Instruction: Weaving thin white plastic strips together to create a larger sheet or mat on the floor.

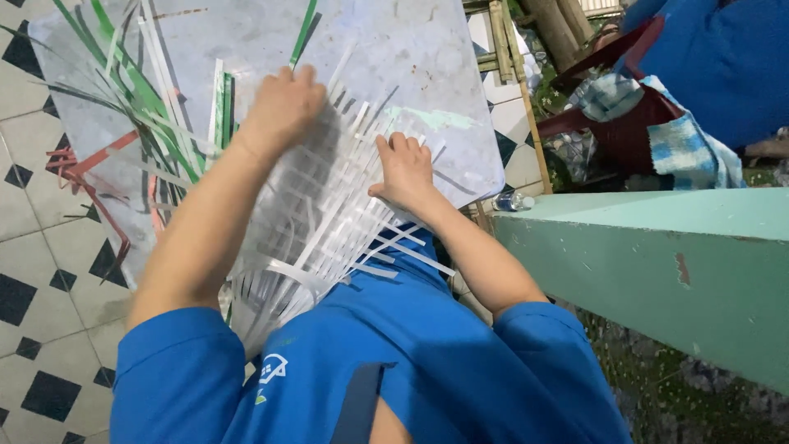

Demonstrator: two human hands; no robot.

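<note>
A mat of woven white strips [320, 222] lies on a grey board [411, 57] that rests on the floor. My left hand [283, 107] presses its far edge, fingers curled down near a green strip [302, 37]. My right hand [404, 168] lies flat on the mat's right part, fingers spread over the strips. Loose ends of white strips fan out toward my blue shirt [386, 362]. Neither hand grips anything that I can see.
Loose green and white strips [140, 90] and red strips [94, 185] lie at the board's left. Black-and-white floor tiles [41, 288] are on the left. A green concrete ledge [657, 255] runs on the right, with a plastic bottle [514, 201] and red chair [625, 123] beyond.
</note>
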